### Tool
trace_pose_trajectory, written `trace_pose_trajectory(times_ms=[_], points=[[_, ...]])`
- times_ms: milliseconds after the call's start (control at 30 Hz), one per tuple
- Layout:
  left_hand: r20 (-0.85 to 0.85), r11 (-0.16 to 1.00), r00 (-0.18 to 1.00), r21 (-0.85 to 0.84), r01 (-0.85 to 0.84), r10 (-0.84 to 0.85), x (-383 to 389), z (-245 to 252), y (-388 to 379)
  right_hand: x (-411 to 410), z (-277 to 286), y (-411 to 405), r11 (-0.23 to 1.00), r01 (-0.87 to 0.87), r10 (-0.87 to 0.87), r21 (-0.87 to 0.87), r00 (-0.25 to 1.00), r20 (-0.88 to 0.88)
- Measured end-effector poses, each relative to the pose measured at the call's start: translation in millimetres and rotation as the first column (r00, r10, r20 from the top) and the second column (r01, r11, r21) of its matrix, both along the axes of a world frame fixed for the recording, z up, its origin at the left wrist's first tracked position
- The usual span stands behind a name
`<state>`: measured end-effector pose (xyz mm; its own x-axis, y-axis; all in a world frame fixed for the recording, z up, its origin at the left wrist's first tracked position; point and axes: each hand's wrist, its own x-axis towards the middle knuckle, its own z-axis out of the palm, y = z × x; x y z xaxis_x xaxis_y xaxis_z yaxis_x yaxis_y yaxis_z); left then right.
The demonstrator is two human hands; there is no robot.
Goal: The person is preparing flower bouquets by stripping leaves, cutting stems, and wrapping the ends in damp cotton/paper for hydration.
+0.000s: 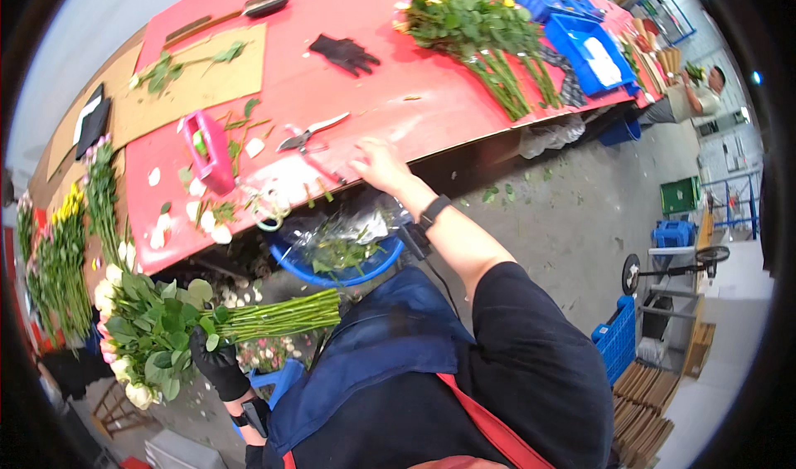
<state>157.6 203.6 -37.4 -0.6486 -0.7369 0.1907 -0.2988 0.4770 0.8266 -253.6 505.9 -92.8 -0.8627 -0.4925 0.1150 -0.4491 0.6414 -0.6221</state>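
My left hand (217, 364), in a black glove, grips a large bunch of white and pink roses (155, 338). Their leafy heads point left, and the trimmed green stems (280, 315) run right towards my apron. Bare and apparently without anything in it, my right hand (379, 164) is at the near edge of the red-covered table (367, 108). Its fingers are slightly apart. Just left of them lie pruning shears (305, 140) with spread handles, the closest tool to that hand. White-handled scissors (268, 206) rest farther left by the edge.
Under the table edge stands a blue tub (336, 276) of leaf scraps and clear plastic. The table holds a pink container (208, 152), black glove (345, 54), brush (265, 4), bundled roses (466, 27) and blue crate (587, 55). Another person (696, 96) stands at far right.
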Motion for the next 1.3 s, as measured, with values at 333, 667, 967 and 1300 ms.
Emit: trace_pose_trajectory(times_ms=[333, 667, 967, 1300], points=[[-0.137, 0.966, 0.972, 0.150, 0.210, -0.190, -181, -11, 140, -192, 11, 355, 0.723, 0.686, -0.646, 0.087, 0.715, -0.268], [0.101, 0.937, 0.946, -0.139, 0.321, -0.309, -391, 36, 333, -271, -4, 438, 0.941, 0.298, -0.140, -0.161, 0.775, 0.616], [-0.253, 0.801, 0.935, 0.490, 0.344, -0.247, -479, 41, 404, -266, 22, 422, 1.000, -0.029, 0.030, 0.006, 0.970, -0.240], [-0.281, 0.850, 0.927, 0.396, 0.348, -0.248, -505, 32, 400, -251, -9, 340, 0.968, 0.041, -0.030, 0.249, 0.998, -0.046]])
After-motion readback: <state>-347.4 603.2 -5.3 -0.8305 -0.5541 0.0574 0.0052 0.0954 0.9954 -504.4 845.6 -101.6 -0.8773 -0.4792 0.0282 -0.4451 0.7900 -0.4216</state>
